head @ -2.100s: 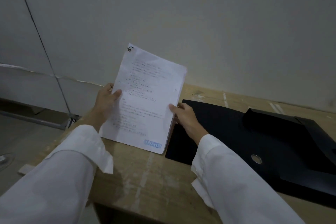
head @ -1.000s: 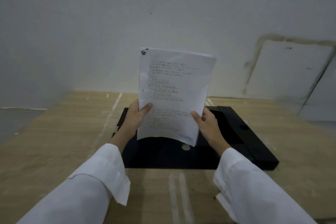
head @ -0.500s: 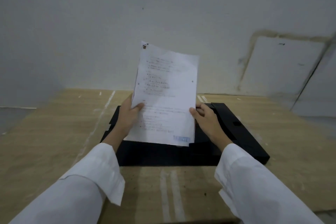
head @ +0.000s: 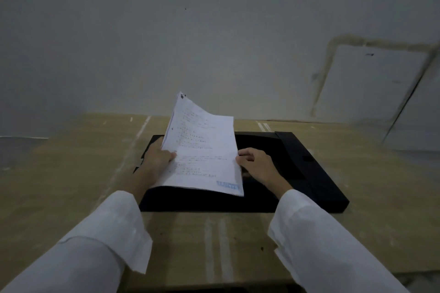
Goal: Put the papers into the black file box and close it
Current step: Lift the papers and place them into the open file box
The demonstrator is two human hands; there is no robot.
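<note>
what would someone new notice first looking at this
The eye lands first on the white papers in the middle, tilted, gripped at their edges by the left hand and the right hand, with a blue stamp at the lower right corner. Right under them lies the black file box, open on the wooden table. Behind stands a bare grey wall.
</note>
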